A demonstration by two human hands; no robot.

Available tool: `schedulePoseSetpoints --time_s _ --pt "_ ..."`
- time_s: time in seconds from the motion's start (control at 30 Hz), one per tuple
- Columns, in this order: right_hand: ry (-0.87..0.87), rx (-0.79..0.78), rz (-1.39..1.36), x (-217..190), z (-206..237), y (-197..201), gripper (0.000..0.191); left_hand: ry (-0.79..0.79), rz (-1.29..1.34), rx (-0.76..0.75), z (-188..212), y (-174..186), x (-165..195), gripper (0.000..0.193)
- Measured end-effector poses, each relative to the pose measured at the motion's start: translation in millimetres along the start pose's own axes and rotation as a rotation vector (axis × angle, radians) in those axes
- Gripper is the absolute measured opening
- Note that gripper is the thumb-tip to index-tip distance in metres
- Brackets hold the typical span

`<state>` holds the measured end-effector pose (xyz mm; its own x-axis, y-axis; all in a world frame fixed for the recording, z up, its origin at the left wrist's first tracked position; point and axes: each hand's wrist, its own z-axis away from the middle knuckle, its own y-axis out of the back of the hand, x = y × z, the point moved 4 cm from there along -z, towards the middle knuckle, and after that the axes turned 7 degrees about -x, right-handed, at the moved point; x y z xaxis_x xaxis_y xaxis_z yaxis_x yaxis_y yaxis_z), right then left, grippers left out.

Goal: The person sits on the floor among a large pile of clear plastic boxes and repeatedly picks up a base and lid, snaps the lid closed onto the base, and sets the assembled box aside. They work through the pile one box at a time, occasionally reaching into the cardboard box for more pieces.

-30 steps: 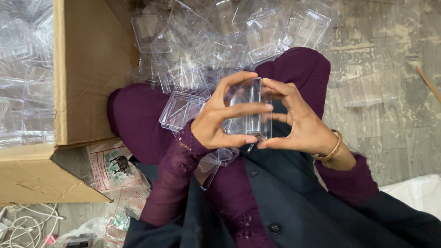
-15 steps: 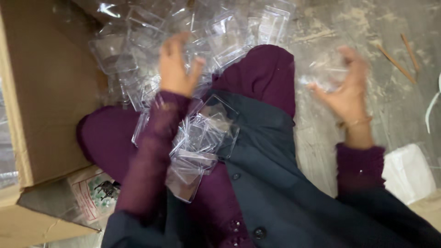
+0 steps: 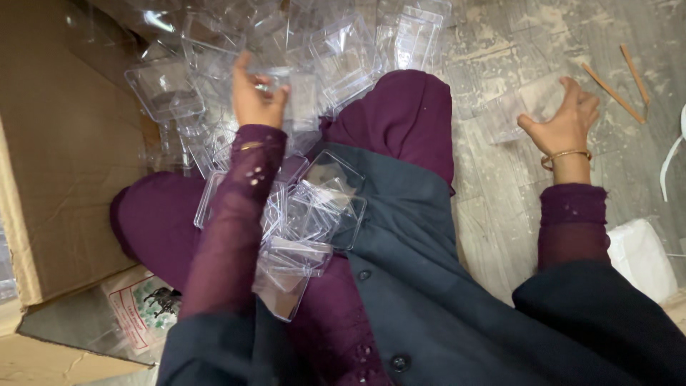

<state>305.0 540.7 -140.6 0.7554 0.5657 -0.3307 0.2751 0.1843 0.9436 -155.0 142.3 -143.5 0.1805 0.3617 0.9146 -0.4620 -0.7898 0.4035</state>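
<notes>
My left hand (image 3: 254, 96) reaches up into a heap of clear plastic cases (image 3: 321, 50) on the floor in front of my knees, and its fingers curl around one clear case in the heap. Out to the right, my right hand (image 3: 564, 121), with a gold bangle on the wrist, grips a single clear plastic case (image 3: 511, 114) between thumb and fingers, low against the grey floor. Several more clear cases (image 3: 314, 214) lie loose in my lap on the purple and dark cloth.
A large open cardboard box (image 3: 71, 179) stands at the left. A printed plastic bag (image 3: 143, 307) lies beside it. Two thin wooden sticks (image 3: 607, 86) lie on the floor at the far right, and a white bundle (image 3: 639, 257) sits near my right elbow.
Both hands held one clear case together in front of me. They have parted: the left went up into the heap, the right swung out to the floor with the case.
</notes>
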Motion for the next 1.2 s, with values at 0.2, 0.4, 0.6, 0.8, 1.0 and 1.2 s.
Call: schedulePoseSetpoints --time_s 0.2,0.4,0.6,0.8,1.0,1.2 --pt "0.192 0.253 0.141 -101.8 30.7 42.2 0.083 -0.223 0.341 -0.198 42.7 66.9 33.3 0.055" --pt "0.739 -0.446 -0.479 -325.1 113.1 -9.9 0.053 0.132 0.823 -0.208 112.1 95.4 42.7 0.062" --pt "0.696 -0.793 -0.57 -362.0 135.1 -29.2 0.037 -0.255 0.421 -0.015 129.5 119.6 48.2 0.042" --pt "0.15 -0.505 -0.764 -286.8 75.1 23.5 0.031 -0.484 0.01 -0.014 148.1 116.9 77.2 0.033" --pt "0.367 -0.23 0.203 -279.4 98.6 25.3 0.096 -0.357 0.086 -0.115 160.4 109.5 109.4 0.099" --pt "0.54 -0.225 -0.398 -314.4 96.5 45.7 0.11 -0.478 0.025 -0.228 161.3 96.5 129.0 0.128"
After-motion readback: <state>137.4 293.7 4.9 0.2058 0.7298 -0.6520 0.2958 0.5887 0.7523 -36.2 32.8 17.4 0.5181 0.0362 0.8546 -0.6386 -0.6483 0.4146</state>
